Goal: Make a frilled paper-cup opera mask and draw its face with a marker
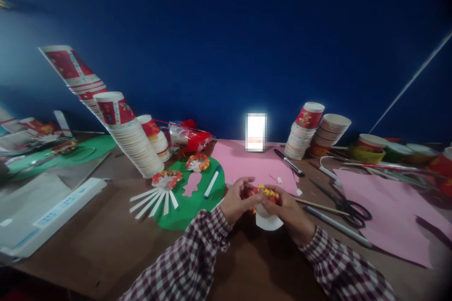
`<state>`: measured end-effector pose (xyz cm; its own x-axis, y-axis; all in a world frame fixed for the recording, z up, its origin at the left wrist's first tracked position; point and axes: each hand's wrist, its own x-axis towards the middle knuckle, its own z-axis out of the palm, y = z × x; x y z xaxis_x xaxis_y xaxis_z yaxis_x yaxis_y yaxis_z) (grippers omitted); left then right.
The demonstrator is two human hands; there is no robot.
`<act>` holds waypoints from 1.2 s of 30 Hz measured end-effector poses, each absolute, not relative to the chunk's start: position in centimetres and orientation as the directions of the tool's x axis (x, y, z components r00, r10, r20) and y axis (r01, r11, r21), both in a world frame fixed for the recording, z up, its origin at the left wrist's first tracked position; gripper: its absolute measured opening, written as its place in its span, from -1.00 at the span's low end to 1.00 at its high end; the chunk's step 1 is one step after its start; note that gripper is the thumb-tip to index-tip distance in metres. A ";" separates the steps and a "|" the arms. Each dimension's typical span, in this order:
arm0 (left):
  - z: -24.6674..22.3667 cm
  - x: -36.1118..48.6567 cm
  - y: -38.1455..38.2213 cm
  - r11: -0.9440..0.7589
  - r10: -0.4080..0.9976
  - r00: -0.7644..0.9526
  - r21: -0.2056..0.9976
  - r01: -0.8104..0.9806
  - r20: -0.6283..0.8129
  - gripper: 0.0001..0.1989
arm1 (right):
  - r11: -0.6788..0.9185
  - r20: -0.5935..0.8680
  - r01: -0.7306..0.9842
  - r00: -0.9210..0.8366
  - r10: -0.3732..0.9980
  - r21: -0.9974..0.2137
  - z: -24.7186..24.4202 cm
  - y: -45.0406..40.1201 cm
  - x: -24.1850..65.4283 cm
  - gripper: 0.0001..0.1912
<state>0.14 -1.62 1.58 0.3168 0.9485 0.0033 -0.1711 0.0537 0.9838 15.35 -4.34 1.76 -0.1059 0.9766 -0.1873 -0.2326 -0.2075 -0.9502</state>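
Note:
Near the table's front, my left hand and my right hand meet around a small paper craft piece with a white lower part and a red and yellow ruffled top. Fingers of both hands are closed on it. To the left, a green paper sheet carries a pink paper cutout, a round red and orange piece, a blue-capped marker and a cut cup with white strips fanned out. Pink paper lies behind my hands.
Tall stacks of paper cups lean at the left, with more cups at the back right. Black scissors, a grey pen and pink sheets lie right. A white power strip sits left.

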 end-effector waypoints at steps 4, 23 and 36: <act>1.4 0.4 -1.7 -0.058 0.971 0.233 0.998 -0.010 0.059 -0.55 | -0.176 -0.154 -0.181 -0.129 0.980 -0.968 1.7 -4.3 15.0 -0.48; 0.4 0.6 -0.8 0.421 0.872 0.412 0.833 -0.358 -0.263 -0.64 | -0.293 -0.222 -0.322 -0.240 0.945 -0.900 1.9 -4.6 15.4 -0.51; 0.6 0.7 -1.3 -0.075 0.961 0.267 0.997 0.004 0.071 -0.71 | 0.188 0.160 0.174 -0.161 0.974 -0.967 1.8 -4.6 15.1 -0.56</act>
